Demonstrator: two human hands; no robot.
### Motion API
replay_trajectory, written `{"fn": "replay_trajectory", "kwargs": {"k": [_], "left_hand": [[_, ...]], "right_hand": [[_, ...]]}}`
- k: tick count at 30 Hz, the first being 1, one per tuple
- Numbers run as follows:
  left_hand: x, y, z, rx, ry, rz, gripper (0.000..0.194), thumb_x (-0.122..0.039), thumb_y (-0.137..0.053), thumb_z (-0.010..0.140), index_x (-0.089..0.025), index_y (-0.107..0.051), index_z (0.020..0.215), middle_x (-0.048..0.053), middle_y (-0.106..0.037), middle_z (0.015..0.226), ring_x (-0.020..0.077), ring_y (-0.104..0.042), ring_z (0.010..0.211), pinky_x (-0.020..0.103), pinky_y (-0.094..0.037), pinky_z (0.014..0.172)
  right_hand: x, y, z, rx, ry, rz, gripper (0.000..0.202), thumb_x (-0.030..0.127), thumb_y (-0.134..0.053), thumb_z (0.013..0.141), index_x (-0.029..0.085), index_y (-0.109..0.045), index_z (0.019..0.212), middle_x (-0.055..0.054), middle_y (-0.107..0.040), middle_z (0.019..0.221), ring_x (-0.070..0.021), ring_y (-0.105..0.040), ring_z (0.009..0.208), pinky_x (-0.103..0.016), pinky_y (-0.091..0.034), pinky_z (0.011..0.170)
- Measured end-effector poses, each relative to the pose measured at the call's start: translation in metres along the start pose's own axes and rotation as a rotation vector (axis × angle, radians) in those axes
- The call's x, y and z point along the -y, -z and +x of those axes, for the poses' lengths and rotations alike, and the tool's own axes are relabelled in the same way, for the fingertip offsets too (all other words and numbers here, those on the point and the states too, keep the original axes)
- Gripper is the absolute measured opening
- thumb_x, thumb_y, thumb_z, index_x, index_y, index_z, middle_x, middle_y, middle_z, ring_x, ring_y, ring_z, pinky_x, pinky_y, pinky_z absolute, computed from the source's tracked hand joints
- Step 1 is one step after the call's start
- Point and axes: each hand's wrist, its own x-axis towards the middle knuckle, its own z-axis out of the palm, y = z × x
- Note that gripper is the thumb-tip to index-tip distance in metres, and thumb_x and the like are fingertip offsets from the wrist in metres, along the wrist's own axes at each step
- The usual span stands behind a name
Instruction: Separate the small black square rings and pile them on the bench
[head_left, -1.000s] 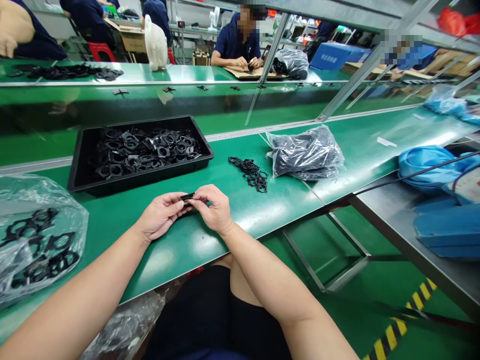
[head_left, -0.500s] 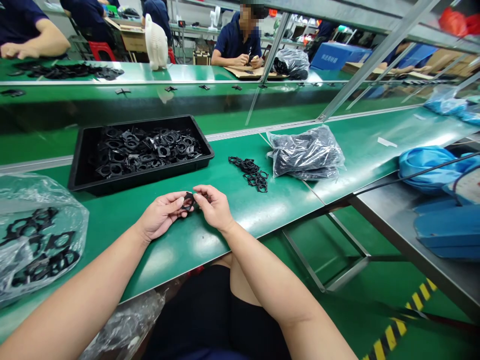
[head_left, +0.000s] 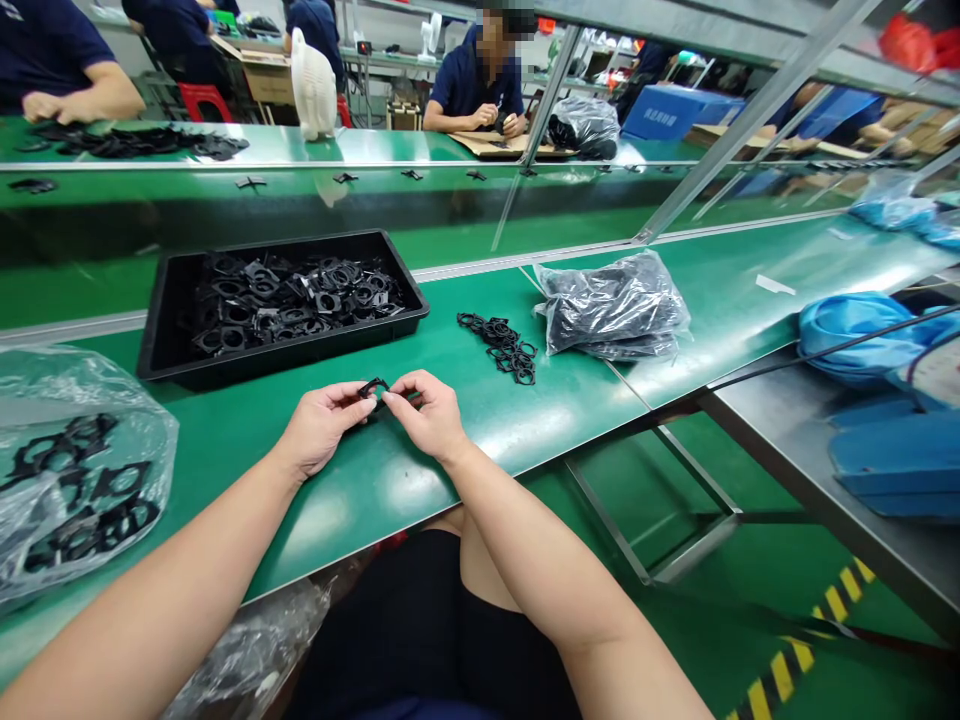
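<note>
Gently, with your left hand (head_left: 319, 428) and right hand (head_left: 429, 412) each pinching the black part (head_left: 373, 384) mid-frame, avoid flexing it.

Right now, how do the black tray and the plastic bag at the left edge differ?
The black tray is opaque with straight sides, while the plastic bag is clear and wrinkled.
The tray shows whole, while the bag is cut off by the picture's left edge.
The tray lies just beyond the left hand; the bag lies to the left of that hand.
Both hold black parts with round openings.
</note>
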Motion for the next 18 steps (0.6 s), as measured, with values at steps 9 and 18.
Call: {"fn": "replay_trajectory", "kwargs": {"k": [9, 18], "left_hand": [[0.0024, -0.0008, -0.0017, 0.052, -0.114, 0.189, 0.028, -0.033, -0.078, 0.065, -0.019, -0.074, 0.089, 0.003, -0.067, 0.085, 0.0153, -0.056, 0.08, 0.028, -0.045, 0.077], [-0.0012, -0.0015, -0.0042, 0.077, -0.152, 0.239, 0.031, -0.036, -0.076, 0.066, -0.018, -0.074, 0.091, 0.006, -0.068, 0.09, 0.0189, -0.059, 0.084, 0.031, -0.046, 0.081]], "right_hand": [[0.0043, 0.0024, -0.001, -0.055, 0.248, -0.131, 0.008, 0.025, -0.06, 0.085, 0.021, -0.066, 0.084, -0.005, -0.065, 0.086, -0.0147, -0.061, 0.082, -0.029, -0.053, 0.075], [0.006, 0.0031, -0.0014, -0.012, 0.246, -0.141, 0.009, 0.025, -0.06, 0.085, 0.021, -0.066, 0.081, -0.005, -0.065, 0.086, -0.0152, -0.061, 0.081, -0.03, -0.052, 0.076]]}}
